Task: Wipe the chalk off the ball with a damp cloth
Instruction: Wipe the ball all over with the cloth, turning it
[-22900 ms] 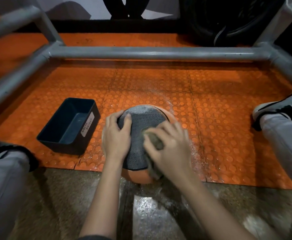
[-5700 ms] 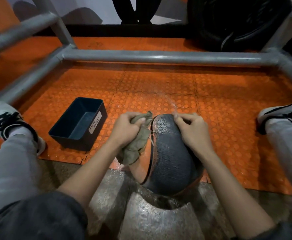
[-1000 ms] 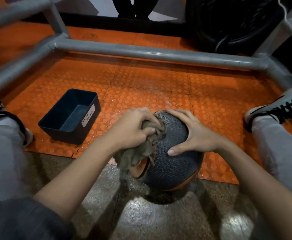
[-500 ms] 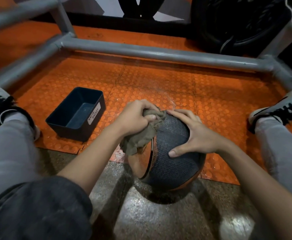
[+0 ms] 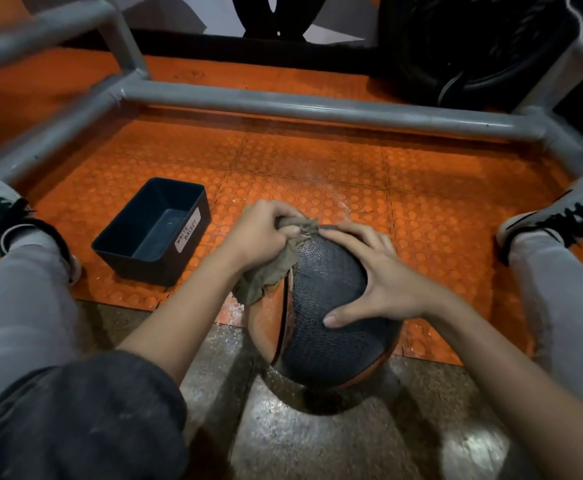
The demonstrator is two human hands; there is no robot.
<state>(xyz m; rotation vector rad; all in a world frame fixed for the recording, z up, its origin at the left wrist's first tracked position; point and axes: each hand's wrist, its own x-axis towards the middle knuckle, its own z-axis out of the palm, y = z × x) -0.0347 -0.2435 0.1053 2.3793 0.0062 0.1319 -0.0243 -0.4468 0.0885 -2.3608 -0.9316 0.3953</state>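
Two hands are tending the ball [image 5: 321,341], probably firm and roll-prone: the right hand [image 5: 380,282] is pressing open-fingered on its pebbled top, the left hand [image 5: 262,233] is clutching the limp cloth [image 5: 266,275] against its far left.

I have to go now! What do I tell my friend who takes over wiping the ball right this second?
Left hand grips the cloth against the ball, upper left side.
Right hand lies spread on the ball, steadying it.
The ball sits on the floor, a dark bin to its left.
No chalk shows on the dark panel facing up.
Left to do: turn it and wipe the hidden underside.
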